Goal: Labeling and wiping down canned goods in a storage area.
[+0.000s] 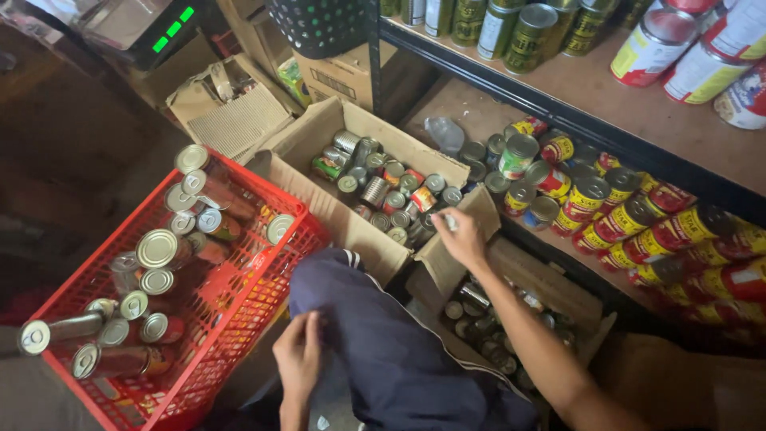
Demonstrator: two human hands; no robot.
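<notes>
Left to right. Red plastic mesh basket [239, 315] sat well out past your left hand, loaded with silver-topped tins lying on their sides and standing, none of them touched.

Your left hand [298, 357] rested low by your knee on the dark blue trouser leg [391, 351], fingers curled in; I couldn't tell whether anything was pinched in them. It took no part in the pick.

Your right hand [461, 237] was stretched forward over the near corner of the open brown cardboard box [319, 132], fingertips closed on a small pale object [451, 221], too small to tell if it was a tin lid or a scrap. Just beyond the fingertips lay the packed small round tins [383, 191] in that box, lids up.

A second open carton of tins [479, 307] sat under your right forearm. Further out to that side, the black metal shelf [558, 112] carried rows of red-and-yellow labelled cans [630, 219].

My read: you were mid-pick at the box. Next move needed a firm grip on one tin, lifted straight up clear of its neighbours.
</notes>
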